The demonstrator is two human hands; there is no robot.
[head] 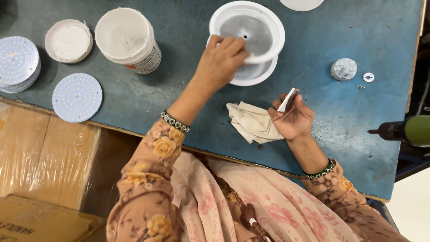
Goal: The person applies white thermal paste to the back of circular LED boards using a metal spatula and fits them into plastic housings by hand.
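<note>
My left hand grips the near rim of a white round lamp housing that stands tilted on the blue-green worktable; its grey inner disc with a centre hole faces up. My right hand hovers palm up over the table, pinching a small flat white scraper-like piece between thumb and fingers. A crumpled cream cloth lies just left of that hand.
An open white paste tub and its lid stand at the back left. Round white LED boards: a stack and a single one. A grey lump, a small white ring, and a green power screwdriver are on the right. Cardboard boxes sit below left.
</note>
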